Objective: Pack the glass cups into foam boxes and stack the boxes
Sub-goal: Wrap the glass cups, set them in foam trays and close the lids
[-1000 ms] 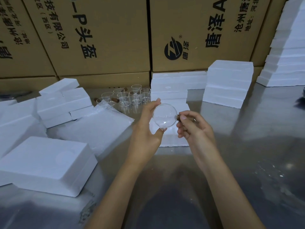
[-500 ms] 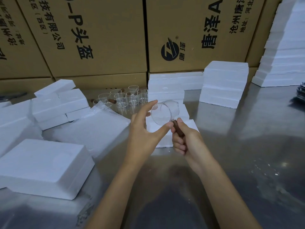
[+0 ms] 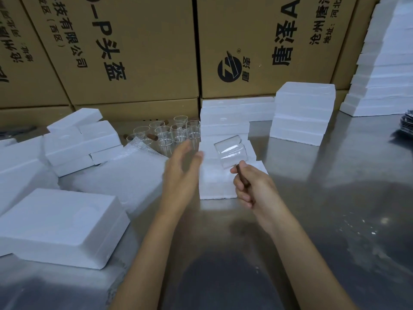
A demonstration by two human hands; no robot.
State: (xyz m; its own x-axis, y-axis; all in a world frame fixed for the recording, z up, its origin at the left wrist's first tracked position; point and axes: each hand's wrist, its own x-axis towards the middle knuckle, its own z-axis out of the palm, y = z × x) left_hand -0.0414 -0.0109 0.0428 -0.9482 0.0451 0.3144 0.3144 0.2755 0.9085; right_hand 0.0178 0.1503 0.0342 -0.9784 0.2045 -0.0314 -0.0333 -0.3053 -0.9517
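My right hand (image 3: 251, 186) grips the dark wooden handle of a clear glass cup (image 3: 231, 152), holding it tilted above an open white foam box (image 3: 214, 182) at the table's middle. To the left of the cup, my left hand (image 3: 181, 173) hovers with fingers straight and nothing in it, blurred by motion. Several more glass cups (image 3: 174, 136) with brown handles stand together behind the left hand. A closed foam box (image 3: 60, 224) lies at the front left.
Foam boxes are piled at the left (image 3: 80, 139), stacked behind the open box (image 3: 225, 119), at the back right (image 3: 304, 113) and far right (image 3: 384, 70). A bubble-wrap sheet (image 3: 125, 173) lies left of centre. Large cardboard cartons (image 3: 138, 52) wall the back of the steel table (image 3: 324, 198).
My left hand has let go of the cup and pulled away to the left. My right hand now holds the cup alone by its handle and has tilted it over the open foam box.
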